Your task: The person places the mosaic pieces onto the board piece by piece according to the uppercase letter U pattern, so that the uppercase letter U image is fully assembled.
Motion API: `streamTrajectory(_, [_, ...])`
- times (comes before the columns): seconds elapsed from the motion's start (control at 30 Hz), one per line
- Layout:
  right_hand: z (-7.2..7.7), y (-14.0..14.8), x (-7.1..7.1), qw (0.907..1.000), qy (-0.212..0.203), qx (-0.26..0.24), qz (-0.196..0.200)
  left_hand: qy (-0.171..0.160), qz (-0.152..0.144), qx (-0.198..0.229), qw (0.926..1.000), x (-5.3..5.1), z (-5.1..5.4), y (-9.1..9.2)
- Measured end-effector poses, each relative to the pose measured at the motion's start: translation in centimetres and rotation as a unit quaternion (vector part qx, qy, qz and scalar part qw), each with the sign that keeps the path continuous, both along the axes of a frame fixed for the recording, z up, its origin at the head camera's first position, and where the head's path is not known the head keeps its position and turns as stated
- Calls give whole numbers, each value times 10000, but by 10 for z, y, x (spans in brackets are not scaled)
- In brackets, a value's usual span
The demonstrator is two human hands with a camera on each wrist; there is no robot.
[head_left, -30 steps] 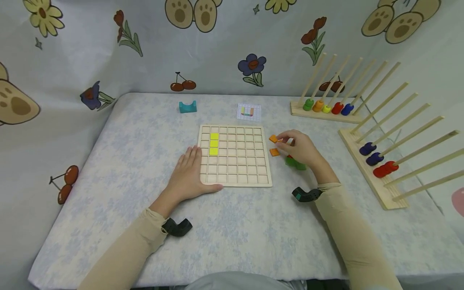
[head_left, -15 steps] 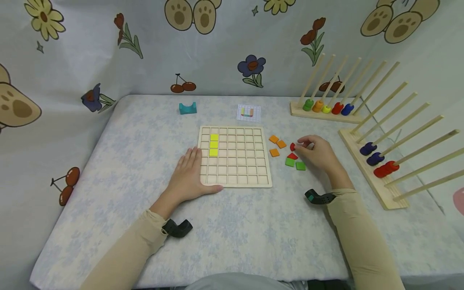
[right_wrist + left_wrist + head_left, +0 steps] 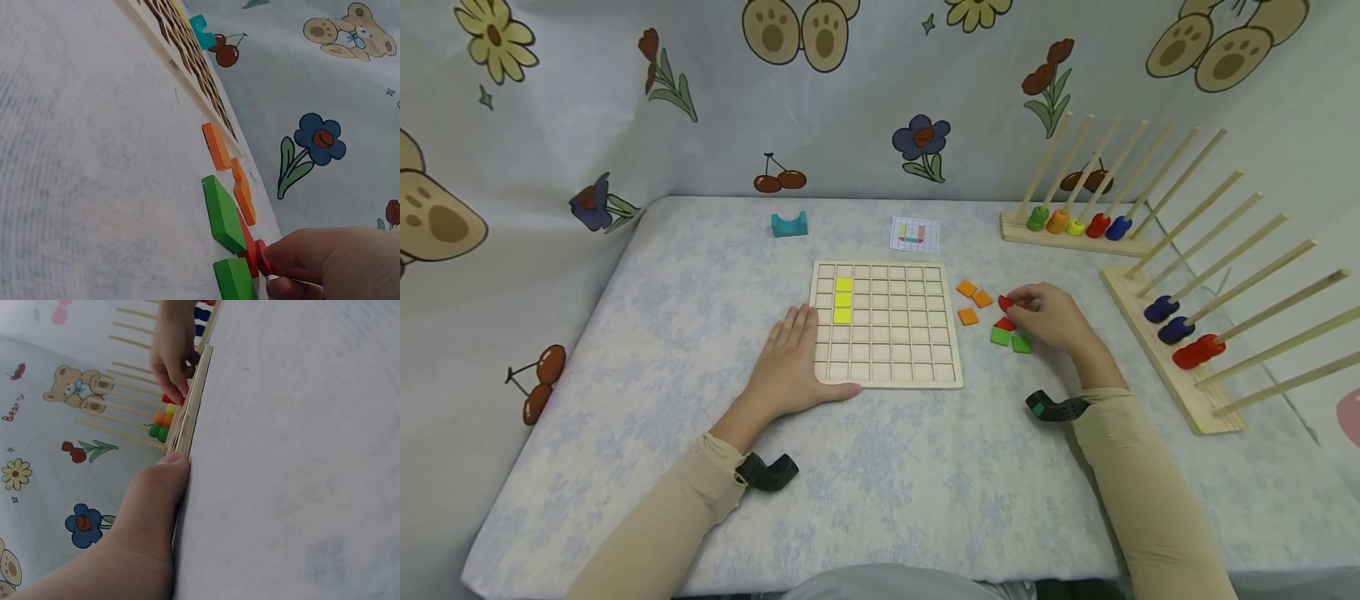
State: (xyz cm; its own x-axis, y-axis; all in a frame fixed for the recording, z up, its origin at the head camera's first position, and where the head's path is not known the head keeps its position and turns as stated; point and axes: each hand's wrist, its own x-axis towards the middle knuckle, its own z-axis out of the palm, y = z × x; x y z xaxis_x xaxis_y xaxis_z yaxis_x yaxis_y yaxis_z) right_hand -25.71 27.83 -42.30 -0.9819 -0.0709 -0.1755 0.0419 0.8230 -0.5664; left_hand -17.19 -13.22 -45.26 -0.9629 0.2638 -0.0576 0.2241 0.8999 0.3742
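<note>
The left hand [image 3: 786, 367] lay straight-fingered against the grid board [image 3: 898, 333] while the right hand [image 3: 1049, 316] pinched a partly hidden red piece [image 3: 1004, 302].

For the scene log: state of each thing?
Grid board: flat, partly filled
Yellow squares: set in board
Left hand: fingers straight, touching board
Right hand: pinching red piece
Other red piece: loose
Orange pieces: loose
Green pieces: loose
Pattern card: flat
Bead racks: partly loaded
Teal block: notch up
</note>
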Motion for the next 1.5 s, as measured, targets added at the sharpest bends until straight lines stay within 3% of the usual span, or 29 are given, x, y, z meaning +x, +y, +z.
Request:
streamTrajectory(0.27, [3, -7, -2, 10000, 27, 13, -15, -25, -10, 49, 10000, 1, 2, 0])
streamTrajectory(0.57, [9, -26, -4, 9983, 163, -553, 21, 6, -7, 55, 10000, 0, 1, 0])
streamTrajectory(0.83, [17, -82, -4, 9907, 261, -1145, 688, 13, 2, 49, 10000, 1, 0, 0])
streamTrajectory(1.17, [12, -158, 3, 9749, 135, -1339, 1776, -34, 43, 31, 10000, 1, 0, 1])
streamTrajectory(1.5, [7, -204, 11, 9658, 119, -1408, 2174, -2, 9, -36, 10000, 1, 2, 0])
